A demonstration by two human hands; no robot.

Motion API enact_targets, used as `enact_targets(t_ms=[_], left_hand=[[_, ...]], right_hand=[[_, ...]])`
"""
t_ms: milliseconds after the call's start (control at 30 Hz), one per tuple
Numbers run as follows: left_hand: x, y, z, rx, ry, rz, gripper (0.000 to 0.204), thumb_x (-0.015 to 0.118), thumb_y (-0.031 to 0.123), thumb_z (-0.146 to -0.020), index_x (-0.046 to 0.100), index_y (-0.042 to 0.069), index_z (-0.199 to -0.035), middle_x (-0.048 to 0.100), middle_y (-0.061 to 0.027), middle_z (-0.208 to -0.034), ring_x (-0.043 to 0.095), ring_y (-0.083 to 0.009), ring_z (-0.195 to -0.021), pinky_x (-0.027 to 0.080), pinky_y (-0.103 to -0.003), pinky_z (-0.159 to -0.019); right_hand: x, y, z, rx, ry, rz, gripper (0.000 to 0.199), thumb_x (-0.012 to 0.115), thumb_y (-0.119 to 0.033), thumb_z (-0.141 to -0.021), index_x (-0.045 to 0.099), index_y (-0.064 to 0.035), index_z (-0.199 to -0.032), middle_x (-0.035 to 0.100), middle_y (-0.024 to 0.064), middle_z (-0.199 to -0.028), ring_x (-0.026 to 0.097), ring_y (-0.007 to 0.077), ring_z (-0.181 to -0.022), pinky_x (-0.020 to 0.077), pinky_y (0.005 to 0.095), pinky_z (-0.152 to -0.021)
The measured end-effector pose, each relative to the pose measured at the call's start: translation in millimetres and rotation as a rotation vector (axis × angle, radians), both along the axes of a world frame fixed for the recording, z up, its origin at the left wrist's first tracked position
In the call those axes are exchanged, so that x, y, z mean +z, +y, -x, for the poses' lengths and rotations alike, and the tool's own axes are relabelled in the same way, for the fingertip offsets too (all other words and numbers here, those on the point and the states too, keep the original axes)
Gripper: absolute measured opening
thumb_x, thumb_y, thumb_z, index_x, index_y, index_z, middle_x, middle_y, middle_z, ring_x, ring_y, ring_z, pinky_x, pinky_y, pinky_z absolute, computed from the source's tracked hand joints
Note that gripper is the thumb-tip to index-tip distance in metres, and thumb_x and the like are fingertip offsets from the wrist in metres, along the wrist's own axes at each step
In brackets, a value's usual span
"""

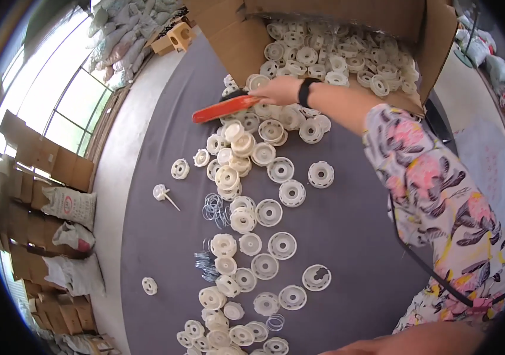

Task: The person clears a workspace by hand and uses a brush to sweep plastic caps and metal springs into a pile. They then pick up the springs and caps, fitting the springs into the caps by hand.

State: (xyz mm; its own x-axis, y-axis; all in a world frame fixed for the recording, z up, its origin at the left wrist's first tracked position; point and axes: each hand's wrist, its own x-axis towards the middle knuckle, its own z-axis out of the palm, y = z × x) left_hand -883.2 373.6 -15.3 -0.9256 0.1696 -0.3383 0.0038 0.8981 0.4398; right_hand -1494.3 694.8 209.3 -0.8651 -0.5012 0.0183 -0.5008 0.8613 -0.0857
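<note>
At the near edge we show part of our left hand; we cannot tell how its fingers are set. White round plastic parts and wire coils line the grey bench. Farther off, our right hand has its fingers closed around a red brush among the parts, near the open carton.

It's a workshop. Boxes and sacks stand beyond the left edge of the table. A carton of parts sits at its far edge.
</note>
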Motion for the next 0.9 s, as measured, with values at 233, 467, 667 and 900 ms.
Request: enact_targets(t_ms=[233,467,667,900], left_hand=[[57,44,-73,0.037,-0.050,-0.033,0.061,0.073,0.032,-0.066,0.051,0.016,-0.121,0.045,-0.0211,-0.129,0.048,-0.0392,-0.114,0.024,-0.065,-0.099],[119,58,-133,0.071,-0.048,0.037,0.062,0.073,0.032,-0.066,0.051,0.016,-0.121,0.046,-0.0197,-0.129,0.048,-0.0377,-0.115,0.024,-0.064,-0.099],[125,27,-130,0.069,0.020,0.090,0.062,0.073,0.031,-0.066,0.051,0.016,-0.122,0.047,-0.0184,-0.129,0.048,-0.0365,-0.115,0.023,-0.064,-0.100],[106,-22,-110,0.099,0.067,0.135,0.062,0.073,0.031,-0.065,0.051,0.016,-0.122,0.047,-0.0170,-0.129,0.049,-0.0351,-0.115,0.023,-0.064,-0.101]], right_hand=[[16,30,-116,0.252,-0.228,0.069,0.045,0.046,-0.031,-0.092,0.041,-0.0235,-0.136,0.063,0.0174,-0.086,0.061,0.0344,-0.074,0.0473,0.0445,-0.066],[-11,14,-258,0.520,-0.386,0.214,0.045,0.050,-0.032,-0.092,0.041,-0.0294,-0.136,0.056,0.0136,-0.066,0.057,0.0302,-0.054,0.0450,0.0405,-0.049],[18,-19,-264,0.399,-0.252,0.338,0.043,0.051,-0.033,-0.091,0.046,-0.0284,-0.133,0.063,0.0114,-0.077,0.062,0.0287,-0.063,0.0489,0.0392,-0.055],[-31,-106,-91,-0.276,0.129,0.316,0.043,0.050,-0.021,-0.086,0.046,-0.0148,-0.129,0.066,0.0150,-0.082,0.064,0.0336,-0.073,0.0491,0.0464,-0.063]])
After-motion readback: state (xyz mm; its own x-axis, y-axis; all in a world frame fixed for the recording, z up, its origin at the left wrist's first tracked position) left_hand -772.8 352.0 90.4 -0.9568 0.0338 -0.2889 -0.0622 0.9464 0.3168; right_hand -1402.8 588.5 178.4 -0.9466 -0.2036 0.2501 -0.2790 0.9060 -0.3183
